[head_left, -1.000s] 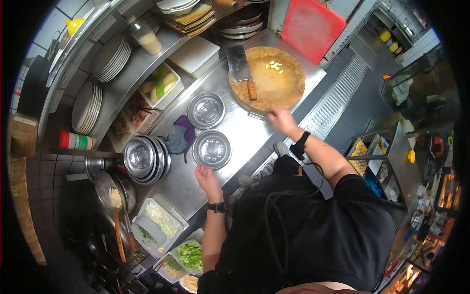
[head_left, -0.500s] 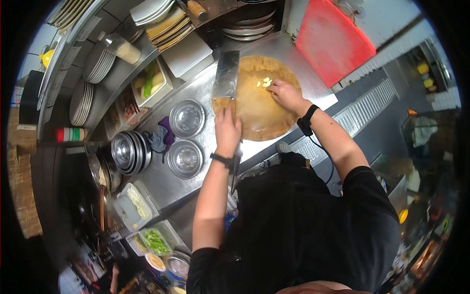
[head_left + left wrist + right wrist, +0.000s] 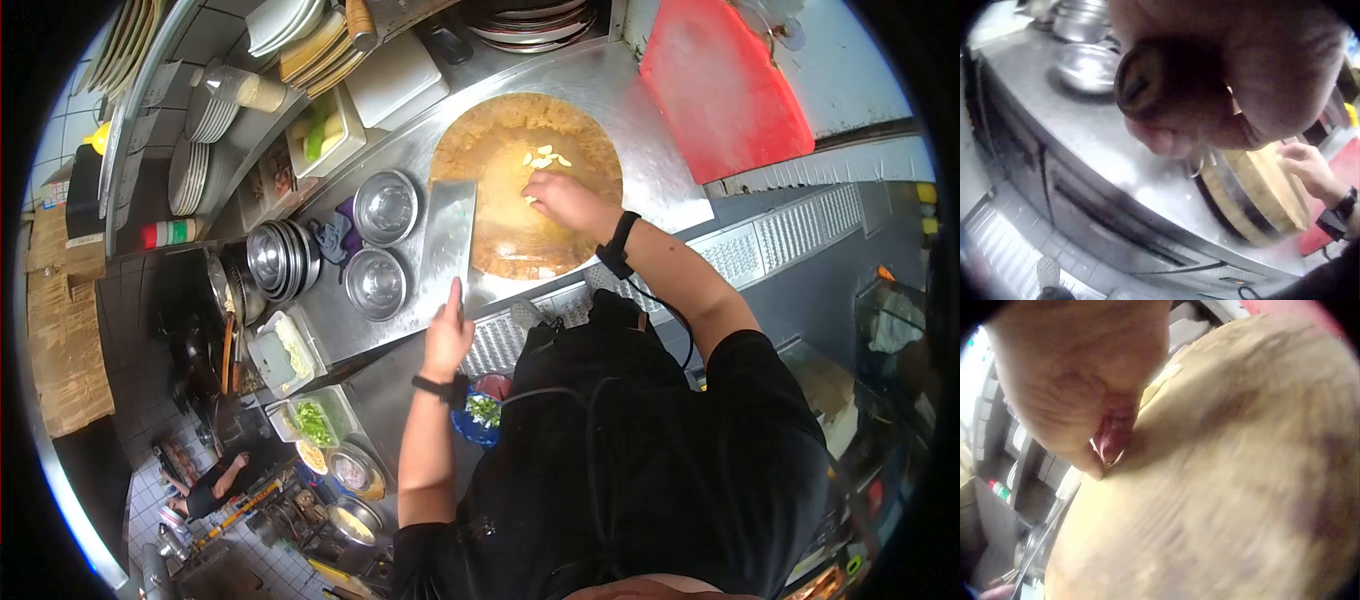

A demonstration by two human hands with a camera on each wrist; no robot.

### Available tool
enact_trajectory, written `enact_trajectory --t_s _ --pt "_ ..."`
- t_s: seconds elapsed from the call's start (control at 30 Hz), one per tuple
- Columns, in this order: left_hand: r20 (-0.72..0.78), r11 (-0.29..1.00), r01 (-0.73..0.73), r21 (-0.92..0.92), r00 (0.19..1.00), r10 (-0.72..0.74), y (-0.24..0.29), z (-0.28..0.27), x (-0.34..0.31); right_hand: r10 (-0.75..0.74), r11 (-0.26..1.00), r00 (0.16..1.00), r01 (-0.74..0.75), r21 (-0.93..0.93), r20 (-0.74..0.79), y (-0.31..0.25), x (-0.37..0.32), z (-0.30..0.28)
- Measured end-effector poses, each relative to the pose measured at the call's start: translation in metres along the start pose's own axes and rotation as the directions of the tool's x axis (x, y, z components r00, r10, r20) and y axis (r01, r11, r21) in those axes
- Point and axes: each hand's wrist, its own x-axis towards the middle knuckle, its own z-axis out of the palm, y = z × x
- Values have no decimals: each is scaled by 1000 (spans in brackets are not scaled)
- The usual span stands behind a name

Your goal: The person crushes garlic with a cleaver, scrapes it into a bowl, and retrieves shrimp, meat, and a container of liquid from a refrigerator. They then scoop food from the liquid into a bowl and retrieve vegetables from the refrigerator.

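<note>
My left hand [image 3: 447, 343] grips a cleaver by its wooden handle [image 3: 1141, 81]. The cleaver's broad blade [image 3: 449, 232] points away from me over the steel counter, its edge overlapping the near-left side of a round wooden chopping block [image 3: 500, 240]. Above the block, my right hand [image 3: 572, 204] is lowered, thumb and finger pinching a garlic clove [image 3: 530, 200] close to the wood. In the right wrist view the fingertips [image 3: 1102, 470] meet right at the block's surface, largely hiding the clove. Several more peeled garlic cloves [image 3: 545, 157] lie just beyond that hand.
Two metal bowls [image 3: 386, 208] stand left of the cleaver, beside a stack of bowls [image 3: 283, 260] and a cloth [image 3: 330, 238]. A red cutting board [image 3: 720, 95] leans at the right. Tubs of cut vegetables [image 3: 313, 424] sit at the lower left; plates fill the shelf.
My left hand took the cleaver's handle and drew it off the block toward me. My right hand reached the garlic, then came nearer with one clove, away from the others.
</note>
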Motion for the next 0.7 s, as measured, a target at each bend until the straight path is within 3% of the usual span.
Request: enact_trajectory --t_s 0.1,0.13,0.2,0.27,0.33,0.4,0.47,0.53,0.57,0.63,0.7 --pt "-74 995 62 -82 995 -68 -11 18 -50 -35 997 999 34 69 14 -12 16 33" --pt "-24 982 167 -87 985 -170 -3 15 -61 -60 995 998 59 85 7 -17 21 40" --pt "-126 982 153 -109 978 -167 -5 23 -73 -12 992 1000 15 127 -24 -31 21 41" --pt "-196 995 92 -48 976 -100 -6 26 -77 36 987 998 -27 156 -55 -41 22 32" --pt "-134 996 44 73 990 -34 -3 24 -74 101 987 991 -88 135 -93 -35 8 20" --pt "-138 996 -44 77 989 54 -3 22 -64 86 996 985 -80 50 -151 -22 -10 9" --pt "-96 981 -119 154 986 135 -1 20 -47 174 981 934 -192 -27 -313 -13 -26 -10" --pt "-103 981 -113 155 986 130 28 2 -29 260 962 905 -274 5 -336 -7 -39 -32" --pt "-181 980 -158 119 967 178 42 -6 -21 345 935 870 -351 49 -351 -7 -44 -40" --pt "-310 964 -257 63 913 264 53 -11 -6 356 925 849 -379 19 -391 -5 -49 -51" --pt "-248 966 -239 96 935 255 34 9 -1 394 899 807 -437 5 -439 -5 -49 -59"
